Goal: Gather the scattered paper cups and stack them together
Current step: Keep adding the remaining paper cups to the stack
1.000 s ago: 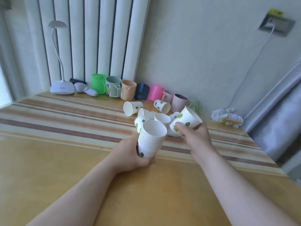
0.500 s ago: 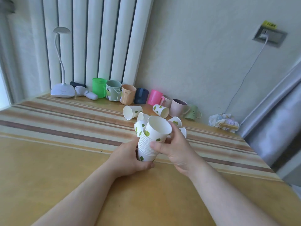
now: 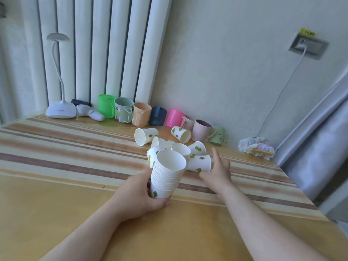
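Observation:
My left hand [image 3: 140, 194] grips a tall stack of white paper cups with green leaf prints [image 3: 166, 176], tilted slightly right above the table. My right hand [image 3: 217, 174] is just right of the stack, fingers spread, thumb and forefinger touching the base of a cup lying on its side [image 3: 199, 162]. Several more loose cups lie behind: one on its side [image 3: 145, 136], another [image 3: 180, 134], one upright [image 3: 180, 149], and one tipped [image 3: 197, 148]. One cup [image 3: 153, 155] is partly hidden behind the stack.
A row of coloured plastic mugs [image 3: 141, 113] lines the wall behind the cups. A white desk lamp [image 3: 60, 110] stands at back left, a crumpled packet [image 3: 256, 147] at back right. The striped table [image 3: 56, 151] ends at a grey curtain [image 3: 320, 147] on the right.
My right hand pushed the cup it held onto the stack, let go, and moved right to a cup lying on the table. The stack stayed in my left hand.

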